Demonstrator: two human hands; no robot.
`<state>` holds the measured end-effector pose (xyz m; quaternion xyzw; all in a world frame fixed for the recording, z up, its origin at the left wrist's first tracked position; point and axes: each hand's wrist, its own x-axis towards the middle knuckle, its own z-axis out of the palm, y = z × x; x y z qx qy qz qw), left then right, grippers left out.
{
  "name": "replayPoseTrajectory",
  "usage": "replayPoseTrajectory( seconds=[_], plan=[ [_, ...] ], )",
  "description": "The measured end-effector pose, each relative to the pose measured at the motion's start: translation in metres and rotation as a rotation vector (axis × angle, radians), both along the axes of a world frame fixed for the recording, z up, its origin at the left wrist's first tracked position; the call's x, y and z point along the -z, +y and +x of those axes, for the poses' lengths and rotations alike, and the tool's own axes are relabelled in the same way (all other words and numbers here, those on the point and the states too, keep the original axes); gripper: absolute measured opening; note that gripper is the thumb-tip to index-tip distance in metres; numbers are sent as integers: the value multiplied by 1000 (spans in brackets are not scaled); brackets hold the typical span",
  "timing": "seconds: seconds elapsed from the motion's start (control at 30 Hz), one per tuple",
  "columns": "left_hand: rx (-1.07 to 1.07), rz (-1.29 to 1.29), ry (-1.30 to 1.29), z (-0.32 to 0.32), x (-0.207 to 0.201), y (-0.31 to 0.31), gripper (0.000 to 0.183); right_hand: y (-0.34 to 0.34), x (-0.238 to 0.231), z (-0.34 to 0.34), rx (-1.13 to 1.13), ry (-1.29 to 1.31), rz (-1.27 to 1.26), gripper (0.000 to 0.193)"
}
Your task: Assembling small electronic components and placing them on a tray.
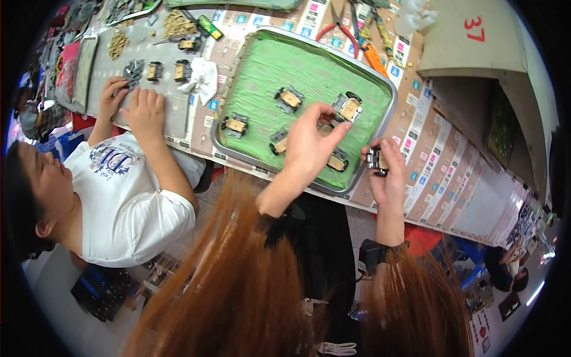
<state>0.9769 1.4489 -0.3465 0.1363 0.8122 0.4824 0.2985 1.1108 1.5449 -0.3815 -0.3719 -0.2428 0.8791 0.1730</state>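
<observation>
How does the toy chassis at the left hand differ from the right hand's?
The left chassis shows a broad tan part; the right chassis shows mostly grey and black. The left chassis is over the green tray; the right chassis is outside it. Both have black wheels.

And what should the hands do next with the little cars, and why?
Maybe the left hand could settle the toy car at its fingertips onto the green tray, since similar cars sit there and the right hand holds another car.

Dark sleeve cuffs (372, 254), black clothing (324, 229), long hair (202, 291)
</observation>
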Motion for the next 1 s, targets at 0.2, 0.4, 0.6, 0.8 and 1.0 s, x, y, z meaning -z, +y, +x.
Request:
replayPoseTrajectory(
  seconds=[0.2, 0.4, 0.6, 0.8, 1.0],
  plan=[
    [-353, 372, -222, 2, -18, -33, 26, -17, -24, -13, -34, -110, 72, 7],
    [-785, 742, -313, -23, -29, -83, 24, -36, -35, -15, -125, -108, 95, 8],
    [-1026, 681, -66, -52, -8, -121, 30, -43, -43, -9, -145, -167, 167, 9],
    [-1039, 247, 323, -99, 47, -167, 24, -40, -24, -10, -158, -218, 193, 11],
    [-902, -274, 574, -115, 85, -190, 42, -35, -11, -7, -36, -235, 168, 10]
  ],
)
